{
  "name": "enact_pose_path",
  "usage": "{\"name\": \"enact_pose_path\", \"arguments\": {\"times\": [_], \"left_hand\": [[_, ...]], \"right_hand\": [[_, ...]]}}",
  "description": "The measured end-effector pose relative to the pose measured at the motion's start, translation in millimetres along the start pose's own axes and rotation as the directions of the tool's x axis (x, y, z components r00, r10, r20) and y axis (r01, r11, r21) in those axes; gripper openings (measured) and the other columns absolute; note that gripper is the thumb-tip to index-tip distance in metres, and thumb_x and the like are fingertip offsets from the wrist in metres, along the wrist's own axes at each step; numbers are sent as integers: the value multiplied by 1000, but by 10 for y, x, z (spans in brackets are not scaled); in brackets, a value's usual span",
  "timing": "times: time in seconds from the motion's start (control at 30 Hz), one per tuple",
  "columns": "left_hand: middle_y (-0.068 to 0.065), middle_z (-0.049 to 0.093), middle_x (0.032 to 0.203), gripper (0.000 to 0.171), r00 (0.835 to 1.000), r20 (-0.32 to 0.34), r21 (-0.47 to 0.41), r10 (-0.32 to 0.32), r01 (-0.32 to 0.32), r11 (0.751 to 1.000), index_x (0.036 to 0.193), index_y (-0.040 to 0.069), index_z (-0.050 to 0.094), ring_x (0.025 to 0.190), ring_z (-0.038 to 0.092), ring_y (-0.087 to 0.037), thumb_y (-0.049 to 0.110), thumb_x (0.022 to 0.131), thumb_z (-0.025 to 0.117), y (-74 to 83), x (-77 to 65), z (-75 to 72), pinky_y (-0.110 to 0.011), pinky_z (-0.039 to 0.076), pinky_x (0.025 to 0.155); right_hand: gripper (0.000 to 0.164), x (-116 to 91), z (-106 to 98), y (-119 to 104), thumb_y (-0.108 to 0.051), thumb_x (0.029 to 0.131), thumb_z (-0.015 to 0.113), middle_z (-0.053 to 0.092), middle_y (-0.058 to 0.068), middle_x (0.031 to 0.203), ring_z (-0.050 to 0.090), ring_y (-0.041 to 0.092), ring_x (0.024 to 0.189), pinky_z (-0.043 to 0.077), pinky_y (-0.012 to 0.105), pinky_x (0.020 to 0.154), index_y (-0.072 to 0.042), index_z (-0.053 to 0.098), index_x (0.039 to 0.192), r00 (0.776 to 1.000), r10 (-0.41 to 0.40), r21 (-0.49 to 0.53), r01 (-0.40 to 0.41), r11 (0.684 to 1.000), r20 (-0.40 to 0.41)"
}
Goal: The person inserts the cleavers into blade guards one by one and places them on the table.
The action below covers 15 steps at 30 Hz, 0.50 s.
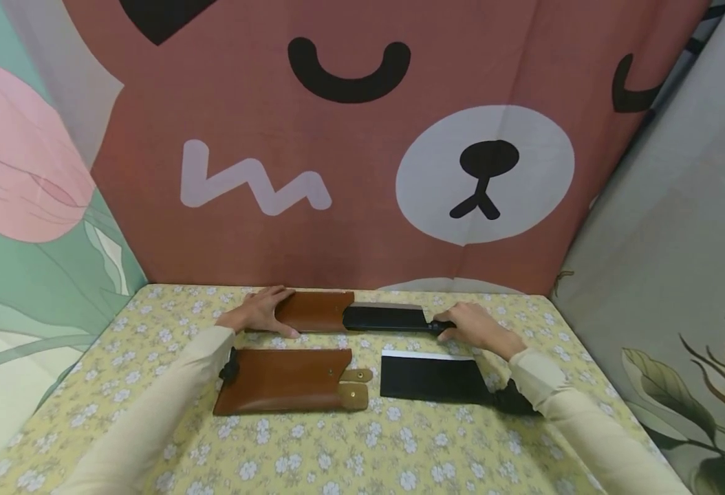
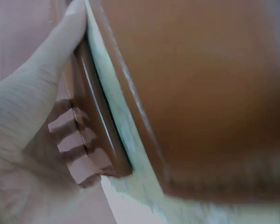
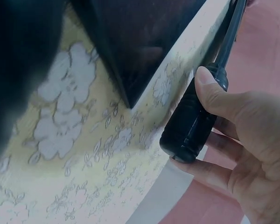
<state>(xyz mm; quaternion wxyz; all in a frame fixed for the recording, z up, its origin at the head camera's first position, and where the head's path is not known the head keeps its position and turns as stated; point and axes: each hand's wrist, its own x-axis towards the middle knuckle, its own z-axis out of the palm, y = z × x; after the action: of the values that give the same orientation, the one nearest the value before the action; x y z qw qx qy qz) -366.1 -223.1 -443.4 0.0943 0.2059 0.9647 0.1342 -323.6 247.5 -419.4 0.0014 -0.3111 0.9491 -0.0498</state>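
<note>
Toward the back of the table, my left hand (image 1: 260, 311) holds a brown leather sheath (image 1: 319, 312) by its left end. The left wrist view shows the thumb along one edge and fingers (image 2: 77, 147) at the other. A black cleaver (image 1: 384, 317) lies partly inside this sheath, its front part hidden by the leather. My right hand (image 1: 477, 325) grips the cleaver's black ribbed handle (image 3: 189, 123), thumb on top and fingers curled beneath. Nearer me lie a second brown sheath (image 1: 285, 379) with two snap straps and a second cleaver (image 1: 430, 379), bare, with a black blade.
A yellow flowered cloth (image 1: 313, 454) covers the table. Right behind the back sheath hangs a reddish-brown curtain (image 1: 362, 240) with a bear print. Further printed curtains (image 1: 666, 275) close off both sides. The front cleaver's dark handle (image 1: 516, 400) sits close to my right forearm.
</note>
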Motion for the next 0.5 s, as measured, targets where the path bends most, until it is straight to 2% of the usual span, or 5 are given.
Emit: {"name": "enact_pose_path", "arguments": {"times": [0.1,0.27,0.5], "left_hand": [[-20,17,162,114,1000,15,-25,-5,5,1000,157,12,23,148,21,-43,66,72,76,19,-2,-7,-72,18,110],[-20,21,160,115,1000,-17,-48,-1,0,999,157,12,25,145,25,-42,65,70,78,33,14,15,-72,21,108],[-21,22,159,114,999,-43,-101,-7,3,995,156,9,28,145,25,-42,65,70,78,84,28,56,-72,20,108]], "right_hand": [[44,0,4,-9,-28,85,75,74,12,110,70,15,73,59,36,70,-5,70,122,1000,-8,5,8,1000,6],[44,8,0,-14,-27,84,76,75,13,108,69,14,71,58,37,69,-4,70,121,1000,-3,11,3,1000,-3],[43,28,-7,-12,-25,84,76,73,13,112,71,20,80,59,40,74,-4,70,121,1000,0,23,0,1000,3]]}}
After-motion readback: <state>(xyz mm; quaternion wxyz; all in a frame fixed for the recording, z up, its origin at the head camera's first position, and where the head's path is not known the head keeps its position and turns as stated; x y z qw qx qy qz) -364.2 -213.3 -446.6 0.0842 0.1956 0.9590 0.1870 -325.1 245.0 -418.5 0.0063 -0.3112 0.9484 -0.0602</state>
